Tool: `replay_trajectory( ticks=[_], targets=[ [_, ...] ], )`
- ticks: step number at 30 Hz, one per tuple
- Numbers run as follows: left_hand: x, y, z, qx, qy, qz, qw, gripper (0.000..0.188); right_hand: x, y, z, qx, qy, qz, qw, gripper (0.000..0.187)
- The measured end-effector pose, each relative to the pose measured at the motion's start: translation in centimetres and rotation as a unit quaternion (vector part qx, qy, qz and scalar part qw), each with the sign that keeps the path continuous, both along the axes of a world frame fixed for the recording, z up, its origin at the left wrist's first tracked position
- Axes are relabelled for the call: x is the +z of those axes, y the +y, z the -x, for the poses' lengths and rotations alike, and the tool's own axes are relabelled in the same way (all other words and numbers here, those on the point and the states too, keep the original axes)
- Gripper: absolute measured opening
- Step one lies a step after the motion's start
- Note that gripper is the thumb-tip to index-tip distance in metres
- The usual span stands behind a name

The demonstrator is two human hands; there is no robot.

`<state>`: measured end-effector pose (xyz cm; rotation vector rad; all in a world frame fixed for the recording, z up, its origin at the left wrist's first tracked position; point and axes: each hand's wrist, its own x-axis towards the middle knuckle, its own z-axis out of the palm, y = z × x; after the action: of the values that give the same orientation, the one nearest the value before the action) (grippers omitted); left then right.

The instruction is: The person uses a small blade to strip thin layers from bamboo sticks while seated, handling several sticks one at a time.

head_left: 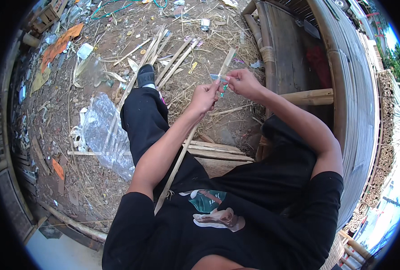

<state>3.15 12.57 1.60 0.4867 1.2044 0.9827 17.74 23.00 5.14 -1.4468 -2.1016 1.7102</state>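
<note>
A long bamboo strip (180,160) runs up from beside my black shirt, between my legs, to a flat pale end past my hands. My left hand (203,98) is closed around it near that far end. Just to the right, my right hand (244,84) pinches with thumb and fingers against the strip. Between the fingertips a thin pale-blue flat piece (214,77) crosses the bamboo; its kind is too small to tell. Something green (223,93) shows below the right fingertips, mostly hidden.
Several split bamboo strips (178,63) lie on the littered dirt beyond my shoe (146,75). Clear plastic sheeting (102,135) lies left of my leg. Split wood pieces (218,153) lie between my legs. A bamboo-framed structure (335,67) stands close on the right.
</note>
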Motion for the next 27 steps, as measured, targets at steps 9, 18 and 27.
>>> replay_trajectory(
  ticks=[9, 18, 27],
  targets=[
    [-0.5, 0.4, -0.5, 0.012, 0.002, -0.026, 1.0, 0.047, 0.4, -0.6, -0.5, 0.06, -0.048, -0.302, 0.95, 0.015],
    [-0.5, 0.3, -1.0, -0.008, 0.01, -0.01, 1.0, 0.048, 0.0, 0.6, -0.9, -0.144, 0.043, 0.204, 0.967, 0.025],
    [-0.3, 0.6, -1.0, -0.012, 0.022, -0.028, 0.999, 0.045, 0.3, -0.8, -0.4, -0.046, -0.099, -0.252, 0.962, 0.021]
  ],
)
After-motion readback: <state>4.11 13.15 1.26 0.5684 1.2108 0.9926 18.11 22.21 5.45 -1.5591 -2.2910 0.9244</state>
